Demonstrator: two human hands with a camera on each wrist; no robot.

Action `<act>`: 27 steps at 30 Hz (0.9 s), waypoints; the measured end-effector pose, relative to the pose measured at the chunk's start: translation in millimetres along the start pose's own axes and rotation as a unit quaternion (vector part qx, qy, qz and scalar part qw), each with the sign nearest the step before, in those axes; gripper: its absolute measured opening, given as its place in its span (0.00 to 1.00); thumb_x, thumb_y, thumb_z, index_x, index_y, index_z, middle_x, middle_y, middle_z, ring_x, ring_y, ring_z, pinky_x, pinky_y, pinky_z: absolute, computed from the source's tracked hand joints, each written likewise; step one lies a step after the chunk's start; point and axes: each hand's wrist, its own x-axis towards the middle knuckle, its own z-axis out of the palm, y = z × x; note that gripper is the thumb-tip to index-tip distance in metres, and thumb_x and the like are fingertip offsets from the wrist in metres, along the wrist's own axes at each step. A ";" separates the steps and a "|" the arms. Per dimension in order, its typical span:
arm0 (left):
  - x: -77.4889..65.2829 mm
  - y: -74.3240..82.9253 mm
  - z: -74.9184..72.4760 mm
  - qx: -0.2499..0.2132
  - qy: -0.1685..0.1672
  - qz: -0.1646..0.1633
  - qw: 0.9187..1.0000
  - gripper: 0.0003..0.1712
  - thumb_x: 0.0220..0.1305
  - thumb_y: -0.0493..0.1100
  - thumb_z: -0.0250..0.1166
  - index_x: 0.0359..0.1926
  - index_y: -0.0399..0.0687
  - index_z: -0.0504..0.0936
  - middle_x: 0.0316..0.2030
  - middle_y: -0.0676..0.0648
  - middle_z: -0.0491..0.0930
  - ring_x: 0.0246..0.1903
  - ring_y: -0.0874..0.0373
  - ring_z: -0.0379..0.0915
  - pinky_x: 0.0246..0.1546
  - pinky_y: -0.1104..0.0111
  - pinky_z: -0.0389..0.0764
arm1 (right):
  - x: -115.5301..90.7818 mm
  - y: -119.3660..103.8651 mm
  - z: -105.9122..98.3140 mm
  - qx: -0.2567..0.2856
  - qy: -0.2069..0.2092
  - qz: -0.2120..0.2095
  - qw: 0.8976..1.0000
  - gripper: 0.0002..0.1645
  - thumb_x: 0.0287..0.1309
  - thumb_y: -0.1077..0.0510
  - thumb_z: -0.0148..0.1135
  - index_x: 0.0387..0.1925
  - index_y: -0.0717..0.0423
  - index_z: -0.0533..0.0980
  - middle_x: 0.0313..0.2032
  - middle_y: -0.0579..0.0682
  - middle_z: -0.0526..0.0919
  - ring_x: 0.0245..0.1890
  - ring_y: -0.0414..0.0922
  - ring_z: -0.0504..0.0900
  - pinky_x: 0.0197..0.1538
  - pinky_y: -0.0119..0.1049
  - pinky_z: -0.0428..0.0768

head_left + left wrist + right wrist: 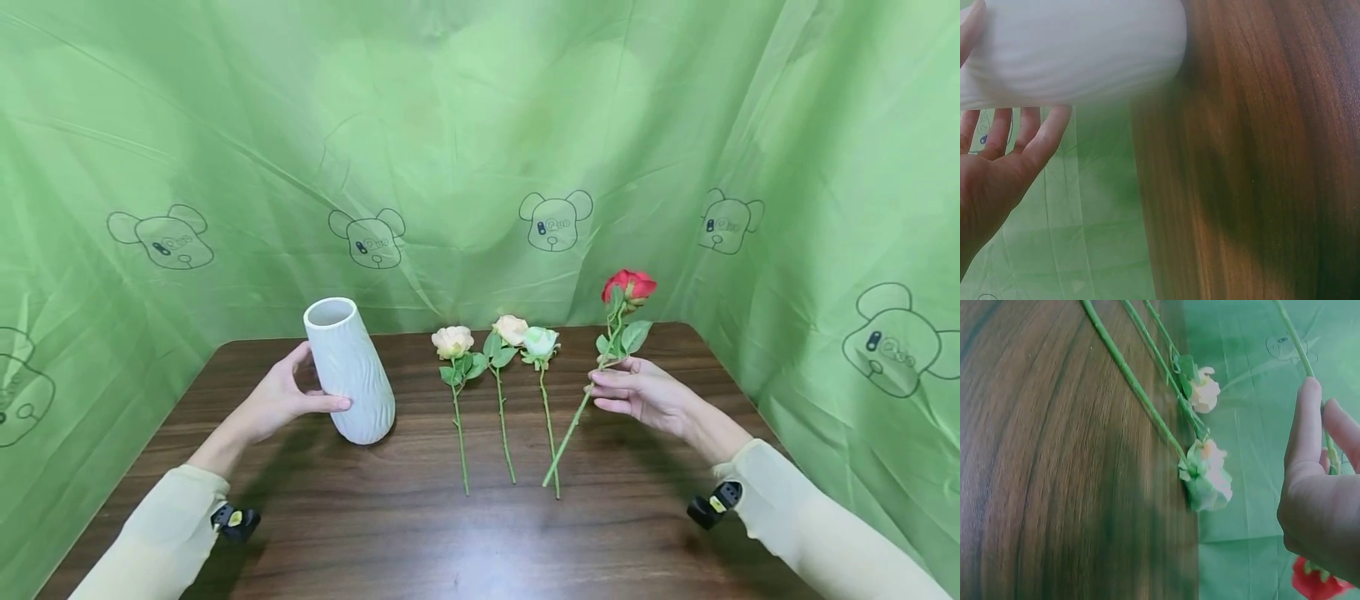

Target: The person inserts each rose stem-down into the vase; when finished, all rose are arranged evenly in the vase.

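Note:
My left hand (pixel 283 396) grips a white vase (pixel 356 362) with wavy ridges, thumb across the near side and fingers round the far side. The vase leans slightly with its mouth up; whether its base touches the table cannot be told. On the right, my right hand (pixel 654 398) pinches the green stem of a red rose (pixel 632 286), bloom upward, stem slanting down to the left. In the right wrist view the thumb and fingers meet on that stem, and the red bloom (pixel 1316 582) is partly hidden behind the hand.
Between the hands lie a cream flower (pixel 453 342), a pale peach flower (pixel 511 329) and a pale green-white flower (pixel 540 342), stems toward me. The dark wooden table (pixel 420 542) ends against a green curtain (pixel 465 150) with printed bear heads.

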 end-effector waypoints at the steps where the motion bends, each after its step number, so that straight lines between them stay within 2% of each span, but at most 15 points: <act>1: 0.3 -0.4 -0.1 -0.001 0.000 -0.001 1.000 0.49 0.50 0.34 0.81 0.70 0.44 0.64 0.56 0.39 0.75 0.53 0.52 0.75 0.46 0.62 0.83 | 0.4 0.1 1.8 0.002 -0.002 -0.001 1.000 0.09 0.73 0.72 0.51 0.47 0.59 0.74 0.40 0.52 0.87 0.42 0.46 0.88 0.52 0.40 0.82; 8: 0.6 -2.2 -0.3 0.001 0.002 -0.001 1.000 0.49 0.50 0.34 0.81 0.69 0.45 0.64 0.56 0.39 0.75 0.54 0.52 0.75 0.46 0.62 0.83 | 0.9 -2.2 15.0 -0.003 -0.015 -0.012 1.000 0.13 0.73 0.72 0.50 0.41 0.56 0.78 0.41 0.52 0.87 0.43 0.45 0.88 0.52 0.40 0.82; 18: -0.4 -0.7 -1.2 0.025 0.002 -0.001 1.000 0.50 0.50 0.37 0.81 0.71 0.46 0.64 0.56 0.40 0.76 0.53 0.48 0.75 0.45 0.60 0.83 | -1.1 -16.8 40.9 0.006 -0.020 -0.036 0.999 0.09 0.71 0.71 0.55 0.41 0.56 0.78 0.42 0.53 0.88 0.44 0.46 0.88 0.51 0.40 0.83; 23: -0.5 -0.8 -2.0 0.046 0.005 -0.001 0.999 0.49 0.50 0.39 0.82 0.70 0.46 0.64 0.55 0.41 0.77 0.52 0.49 0.75 0.44 0.60 0.82 | -1.5 -23.5 49.9 0.014 -0.011 -0.033 0.999 0.10 0.70 0.70 0.57 0.41 0.57 0.83 0.44 0.53 0.88 0.45 0.46 0.88 0.51 0.39 0.82; 27: -0.4 0.3 -1.1 0.041 0.004 0.000 0.999 0.49 0.50 0.39 0.82 0.70 0.47 0.65 0.56 0.41 0.76 0.53 0.49 0.75 0.44 0.60 0.82 | -1.3 -25.6 52.0 0.027 -0.009 -0.025 0.999 0.10 0.70 0.69 0.58 0.41 0.59 0.84 0.44 0.54 0.88 0.46 0.46 0.87 0.53 0.39 0.82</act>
